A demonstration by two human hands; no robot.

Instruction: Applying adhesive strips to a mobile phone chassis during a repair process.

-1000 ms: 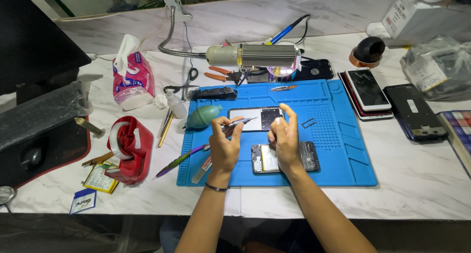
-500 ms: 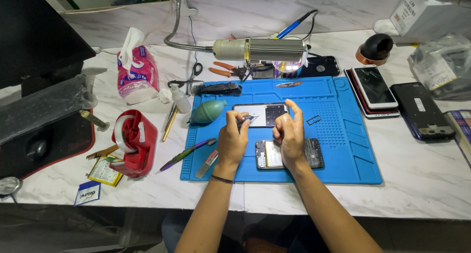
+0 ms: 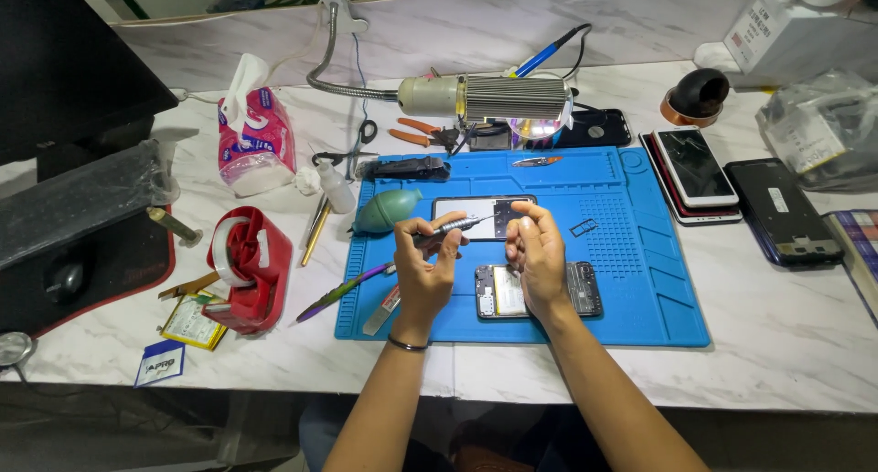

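My left hand (image 3: 425, 269) holds a thin metal screwdriver (image 3: 457, 226) whose tip points right, above the blue repair mat (image 3: 640, 289). My right hand (image 3: 537, 254) is raised beside it, fingers pinched together on something too small to make out. Under both hands lies an opened phone (image 3: 535, 292) with its inner parts showing. A detached phone screen panel (image 3: 480, 215) lies flat on the mat just behind the hands.
A gooseneck lamp (image 3: 485, 97) hangs over the mat's back edge. A teal air blower (image 3: 386, 211), small bottle (image 3: 335, 187), tissue pack (image 3: 256, 143) and red tape dispenser (image 3: 245, 269) sit left. Several phones (image 3: 695, 170) lie right. A purple-tipped tool (image 3: 340, 292) crosses the mat's left edge.
My right hand has lifted off the opened phone and now pinches near the screwdriver tip. The view has shifted slightly; the left hand keeps the screwdriver.
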